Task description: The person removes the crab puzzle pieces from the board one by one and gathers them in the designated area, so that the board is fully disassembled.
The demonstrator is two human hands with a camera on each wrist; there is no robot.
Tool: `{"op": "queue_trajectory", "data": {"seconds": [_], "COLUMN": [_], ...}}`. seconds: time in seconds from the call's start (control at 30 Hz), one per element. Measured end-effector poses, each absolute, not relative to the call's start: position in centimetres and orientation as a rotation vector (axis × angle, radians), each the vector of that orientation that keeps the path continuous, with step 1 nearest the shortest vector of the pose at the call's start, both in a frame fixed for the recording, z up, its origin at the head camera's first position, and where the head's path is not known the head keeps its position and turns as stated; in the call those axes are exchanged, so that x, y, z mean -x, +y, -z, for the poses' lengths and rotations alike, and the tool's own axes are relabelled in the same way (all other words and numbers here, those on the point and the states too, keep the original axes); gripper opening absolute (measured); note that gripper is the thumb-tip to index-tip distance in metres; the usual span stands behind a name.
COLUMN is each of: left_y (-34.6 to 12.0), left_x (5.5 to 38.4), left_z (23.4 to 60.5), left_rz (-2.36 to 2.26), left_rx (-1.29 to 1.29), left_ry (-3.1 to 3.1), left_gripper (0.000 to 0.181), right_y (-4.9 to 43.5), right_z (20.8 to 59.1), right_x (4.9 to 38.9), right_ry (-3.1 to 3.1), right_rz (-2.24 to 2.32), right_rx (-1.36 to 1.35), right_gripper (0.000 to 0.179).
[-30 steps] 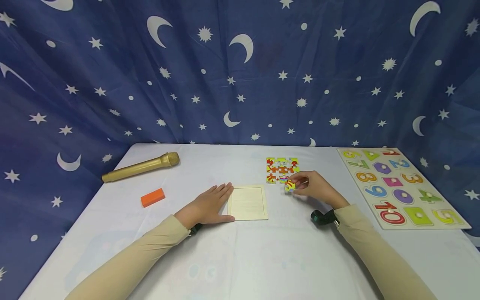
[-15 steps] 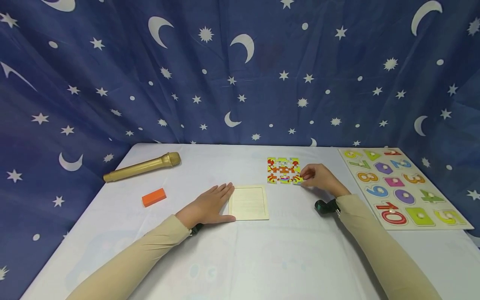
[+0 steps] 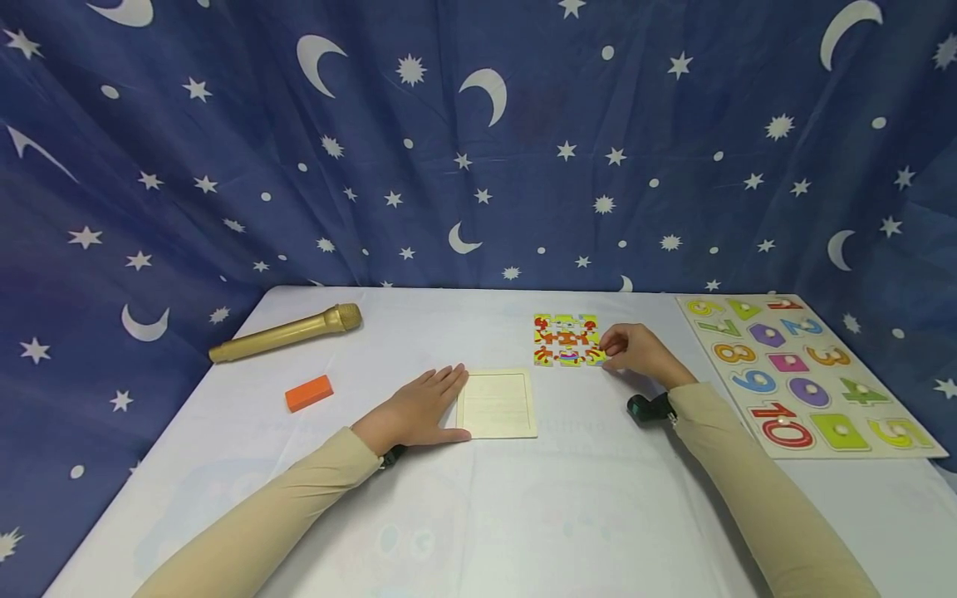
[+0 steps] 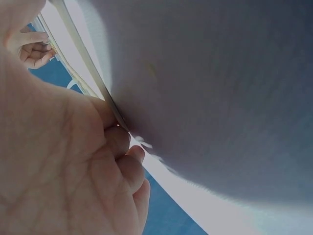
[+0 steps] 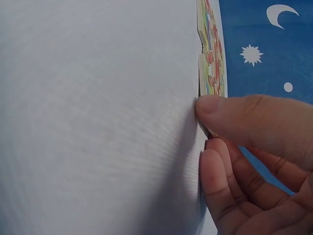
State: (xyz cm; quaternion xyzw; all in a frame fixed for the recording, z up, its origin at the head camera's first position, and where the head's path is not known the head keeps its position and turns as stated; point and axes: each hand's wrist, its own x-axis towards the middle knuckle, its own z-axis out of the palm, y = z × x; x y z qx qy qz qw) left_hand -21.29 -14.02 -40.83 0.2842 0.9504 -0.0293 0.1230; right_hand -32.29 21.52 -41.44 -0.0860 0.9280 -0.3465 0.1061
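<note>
A square jigsaw puzzle (image 3: 566,339) with a colourful picture lies on the far part of the table, its several pieces laid together. My right hand (image 3: 639,353) is at its near right corner and pinches the corner puzzle piece (image 3: 594,356) between thumb and fingers. In the right wrist view, the thumb (image 5: 244,115) lies against the edge of the puzzle (image 5: 211,54). My left hand (image 3: 414,409) rests with straight fingers along the left edge of a plain wooden puzzle tray (image 3: 496,404). The left wrist view shows the fingers touching the tray's thin edge (image 4: 88,58).
A gold microphone (image 3: 287,332) lies at the far left, with an orange block (image 3: 309,393) nearer. To the right, a number and shape puzzle board (image 3: 807,378) reaches the table's edge. A blue star-patterned curtain (image 3: 478,166) stands behind the white table (image 3: 538,515).
My right hand has moved away from me, bringing the piece from below the puzzle to its near right corner, where it now lies beside the others. The left hand has stayed in place.
</note>
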Motion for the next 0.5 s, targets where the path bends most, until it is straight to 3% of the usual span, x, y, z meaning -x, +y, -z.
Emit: {"op": "queue_trajectory", "data": {"seconds": [0.5], "left_y": [-14.05], "left_x": [21.43], "left_z": [40.95], "left_rz": [0.097], "left_rx": [-0.809], "left_ry": [2.764], "left_gripper": [0.095], "right_y": [21.85], "right_z": [41.57], "right_x": [31.69], "right_ry": [2.708], "right_rz": [1.064], "right_rx": [0.265], "right_gripper": [0.035]}}
